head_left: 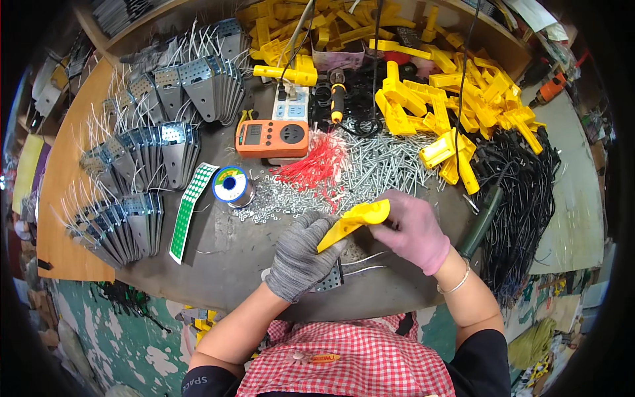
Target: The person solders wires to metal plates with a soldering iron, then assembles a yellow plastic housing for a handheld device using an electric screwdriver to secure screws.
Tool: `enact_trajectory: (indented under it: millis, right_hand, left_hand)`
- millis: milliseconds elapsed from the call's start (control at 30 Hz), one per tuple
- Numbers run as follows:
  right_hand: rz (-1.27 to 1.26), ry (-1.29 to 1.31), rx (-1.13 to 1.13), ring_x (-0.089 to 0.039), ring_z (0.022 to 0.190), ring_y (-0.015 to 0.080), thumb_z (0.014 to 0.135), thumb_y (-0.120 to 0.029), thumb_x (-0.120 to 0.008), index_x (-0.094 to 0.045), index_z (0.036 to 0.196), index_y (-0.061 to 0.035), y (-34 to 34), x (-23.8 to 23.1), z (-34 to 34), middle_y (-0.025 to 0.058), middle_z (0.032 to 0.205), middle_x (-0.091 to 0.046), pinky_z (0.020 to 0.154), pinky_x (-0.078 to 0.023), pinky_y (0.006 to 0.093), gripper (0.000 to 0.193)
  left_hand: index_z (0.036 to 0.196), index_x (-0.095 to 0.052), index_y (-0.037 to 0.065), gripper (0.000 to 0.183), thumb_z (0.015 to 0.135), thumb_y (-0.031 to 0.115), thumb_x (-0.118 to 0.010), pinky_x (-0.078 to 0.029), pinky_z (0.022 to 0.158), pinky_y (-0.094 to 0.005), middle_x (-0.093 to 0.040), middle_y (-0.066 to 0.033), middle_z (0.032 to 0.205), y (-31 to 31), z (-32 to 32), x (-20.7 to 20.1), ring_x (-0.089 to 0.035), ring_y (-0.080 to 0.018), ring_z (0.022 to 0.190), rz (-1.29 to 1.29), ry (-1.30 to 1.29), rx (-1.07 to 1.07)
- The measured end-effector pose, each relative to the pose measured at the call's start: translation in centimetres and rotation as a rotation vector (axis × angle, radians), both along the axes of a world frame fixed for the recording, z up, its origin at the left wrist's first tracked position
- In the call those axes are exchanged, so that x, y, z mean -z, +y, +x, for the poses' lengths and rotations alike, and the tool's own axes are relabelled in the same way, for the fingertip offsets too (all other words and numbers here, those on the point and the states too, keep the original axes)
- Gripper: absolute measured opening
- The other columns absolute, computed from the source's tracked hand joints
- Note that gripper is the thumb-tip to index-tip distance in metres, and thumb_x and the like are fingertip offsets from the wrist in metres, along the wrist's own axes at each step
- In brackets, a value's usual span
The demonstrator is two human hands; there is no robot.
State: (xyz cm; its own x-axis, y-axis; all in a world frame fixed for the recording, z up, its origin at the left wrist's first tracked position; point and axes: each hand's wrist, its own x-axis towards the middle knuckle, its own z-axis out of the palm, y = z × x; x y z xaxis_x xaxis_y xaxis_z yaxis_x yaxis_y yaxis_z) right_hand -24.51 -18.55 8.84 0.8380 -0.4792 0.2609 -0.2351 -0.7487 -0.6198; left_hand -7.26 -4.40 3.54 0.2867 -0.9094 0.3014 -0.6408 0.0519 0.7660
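Note:
My left hand (301,255), in a grey knit glove, grips a long yellow plastic handle shell (354,223) by its lower end, tilted over the near middle of the table. At the shell's upper right end is my right hand (417,231) in a pink glove, its fingers closed around that end. Those fingertips are partly hidden and slightly blurred. Under my hands lies a grey metal plate with holes (329,281), mostly covered by the left hand, and white wires (364,263) stick out to its right.
Perforated metal plates (178,152) with white wires stand in rows at left. Beyond my hands are screws (390,162), small nuts (264,202), red wires (314,165), a solder spool (233,186), an orange meter (271,139) and a soldering iron (338,99). Yellow shells (476,99) and black cables (522,198) heap up at right.

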Motion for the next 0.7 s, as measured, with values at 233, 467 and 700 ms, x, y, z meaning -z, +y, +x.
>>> enact_trajectory:
  millis: [233,467,700]
  right_hand:
    - [0.588,-0.154,0.170,-0.069,0.075,0.0283,0.081,-0.012,-0.075,-0.072,0.091,0.0001,2.2,-0.1,0.8,0.0155,0.086,-0.069,0.067,-0.055,0.0346,0.016]
    - [-0.259,-0.007,0.031,-0.066,0.074,0.0295,0.081,-0.019,-0.077,-0.069,0.090,-0.0027,2.7,0.4,2.5,0.0134,0.081,-0.065,0.067,-0.055,0.0380,0.020]
    - [-0.633,-0.002,-0.142,-0.064,0.092,0.0225,0.077,-0.016,-0.070,-0.068,0.101,-0.0133,2.2,-0.4,1.5,0.0045,0.109,-0.059,0.078,-0.055,0.0366,0.024]
  left_hand:
    - [0.110,-0.068,0.000,0.040,0.078,0.019,-0.083,-0.053,0.076,-0.0383,-0.066,-0.0154,0.096,0.4,0.2,0.1,-0.066,-0.0312,0.084,0.040,0.084,-0.057]
    - [0.107,-0.067,0.002,0.037,0.077,0.017,-0.082,-0.053,0.072,-0.0406,-0.064,-0.0147,0.092,0.2,-0.4,-0.3,-0.065,-0.0331,0.082,-0.017,-0.043,-0.116]
    - [0.100,-0.067,0.004,0.029,0.078,0.018,-0.079,-0.054,0.069,-0.0428,-0.064,-0.0157,0.089,0.2,0.9,-3.2,-0.065,-0.0352,0.080,0.005,0.035,-0.012]
